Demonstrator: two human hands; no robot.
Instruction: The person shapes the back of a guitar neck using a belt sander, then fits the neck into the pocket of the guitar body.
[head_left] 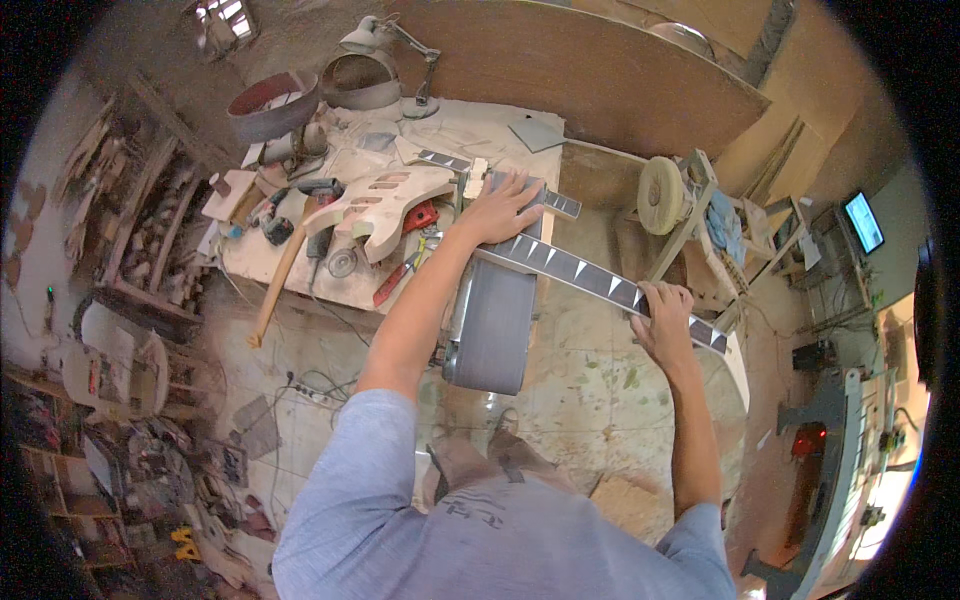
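Note:
A guitar neck (pixel 560 262) with a dark fretboard and white triangular inlays lies slantwise across the dark belt of a belt sander (pixel 495 335). My left hand (pixel 500 208) lies flat over the neck's far left end and the belt, palm down, fingers spread. Farther along to the right, my right hand (pixel 663 318) has its fingers wrapped round the neck near its other end. Behind my left hand rests a second fretted neck (pixel 563 204), partly hidden by the sander. A pale unfinished guitar body (pixel 385 205) sits on the table, left of my left hand.
The dusty table (pixel 475 118) bears a drill (pixel 275 218), an angle grinder (pixel 342 260), red-handled pliers (pixel 390 285) and a desk lamp (pixel 420 100). A wooden bar (pixel 278 285) overhangs its front edge. At right stands a wooden frame with a round wheel (pixel 660 195). Cables (pixel 315 388) lie on the floor.

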